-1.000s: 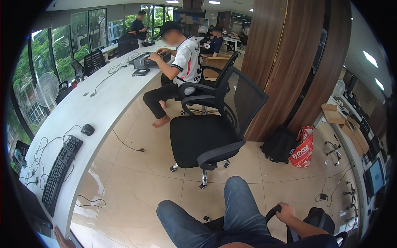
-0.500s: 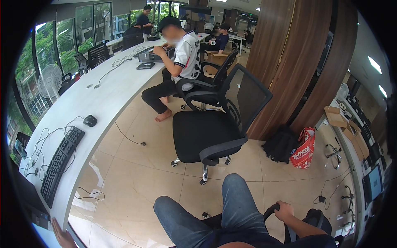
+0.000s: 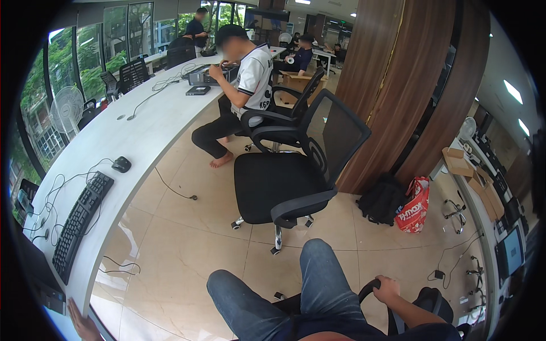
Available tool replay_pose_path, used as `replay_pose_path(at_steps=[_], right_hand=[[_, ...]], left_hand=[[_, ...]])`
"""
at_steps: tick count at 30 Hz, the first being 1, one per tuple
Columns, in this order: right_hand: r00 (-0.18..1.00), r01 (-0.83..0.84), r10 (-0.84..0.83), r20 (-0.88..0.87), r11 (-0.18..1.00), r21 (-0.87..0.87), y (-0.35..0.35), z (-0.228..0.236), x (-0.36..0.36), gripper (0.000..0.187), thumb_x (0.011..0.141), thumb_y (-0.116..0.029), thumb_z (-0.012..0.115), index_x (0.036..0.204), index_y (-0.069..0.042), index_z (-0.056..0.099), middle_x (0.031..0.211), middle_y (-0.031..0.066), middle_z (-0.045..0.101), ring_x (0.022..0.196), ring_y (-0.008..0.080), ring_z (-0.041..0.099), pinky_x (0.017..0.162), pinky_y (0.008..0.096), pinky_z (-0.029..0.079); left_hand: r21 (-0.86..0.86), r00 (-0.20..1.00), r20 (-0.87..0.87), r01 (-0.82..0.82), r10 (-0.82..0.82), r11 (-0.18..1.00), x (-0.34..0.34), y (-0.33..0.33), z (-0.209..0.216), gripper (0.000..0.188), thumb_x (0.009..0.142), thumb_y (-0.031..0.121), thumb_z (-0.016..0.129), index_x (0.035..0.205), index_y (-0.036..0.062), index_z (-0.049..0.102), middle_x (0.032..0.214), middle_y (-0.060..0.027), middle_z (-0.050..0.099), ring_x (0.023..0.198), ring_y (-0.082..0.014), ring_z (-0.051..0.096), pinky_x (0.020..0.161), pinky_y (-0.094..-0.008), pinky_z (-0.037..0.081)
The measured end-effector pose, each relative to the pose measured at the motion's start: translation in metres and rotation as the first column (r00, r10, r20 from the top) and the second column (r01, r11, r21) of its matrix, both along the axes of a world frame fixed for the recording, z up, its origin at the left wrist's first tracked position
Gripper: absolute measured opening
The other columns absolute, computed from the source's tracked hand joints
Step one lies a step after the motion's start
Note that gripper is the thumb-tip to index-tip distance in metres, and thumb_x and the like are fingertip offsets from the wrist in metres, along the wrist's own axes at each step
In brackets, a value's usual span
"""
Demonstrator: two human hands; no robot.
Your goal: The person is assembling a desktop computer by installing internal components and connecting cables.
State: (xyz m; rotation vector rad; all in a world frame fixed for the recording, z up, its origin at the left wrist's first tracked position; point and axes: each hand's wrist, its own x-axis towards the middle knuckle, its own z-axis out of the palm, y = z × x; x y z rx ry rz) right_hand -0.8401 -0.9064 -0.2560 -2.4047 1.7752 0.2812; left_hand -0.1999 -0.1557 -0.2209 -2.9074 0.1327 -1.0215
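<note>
My right hand [image 3: 387,289] is closed around the front of a black chair armrest [image 3: 369,288] beside my right thigh. At the lower left, my left hand [image 3: 81,321] rests with its fingers stretched out against the edge of the long white table [image 3: 145,136]; part of it is cut off by the dark rim. A black keyboard [image 3: 82,224] lies on the table ahead of that hand, with a black mouse [image 3: 121,164] beyond it. A dark device [image 3: 52,298] sits at the near table end, close to my left fingers, only partly visible.
An unoccupied black office chair [image 3: 281,182] stands in front of my knees. Past it, a person [image 3: 253,77] sits at the table handling a dark boxy device [image 3: 205,77]. A black backpack [image 3: 380,199] and a red bag [image 3: 415,207] lean by the wooden column [image 3: 392,74]. Loose cables trail on the floor.
The whole view has shifted slightly to the left. The seated person's hands have come up nearer their head. Both my hands keep their places.
</note>
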Motion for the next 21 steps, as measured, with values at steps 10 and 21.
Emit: replay_pose_path(at_steps=[10,21], right_hand=[[0.998,-0.028,0.03,0.06,0.999,-0.038,-0.007,-0.012,-0.003,0.046,0.076,-0.024,0.076,0.12,-0.011,0.07,0.111,0.0199,0.073,0.108,0.0385,0.068,0.095,0.0473,0.055],[0.953,-0.263,0.261,0.153,0.965,-0.008,-0.018,-0.015,0.036,0.048,0.078,-0.026,0.076,0.122,-0.009,0.069,0.112,0.0208,0.072,0.106,0.0365,0.07,0.093,0.0446,0.055]], left_hand=[[-0.097,0.991,0.108,0.088,-0.077,0.991,-0.032,-0.046,0.028,0.074,0.073,-0.016,0.054,0.14,0.0119,0.062,0.14,-0.0096,0.064,0.133,-0.0314,0.057,0.11,-0.041,0.047],[-0.08,0.998,0.017,0.054,-0.053,0.995,-0.01,-0.031,0.015,0.053,0.089,-0.002,0.057,0.142,0.0049,0.058,0.141,-0.0159,0.062,0.134,-0.0367,0.055,0.111,-0.0436,0.046]])
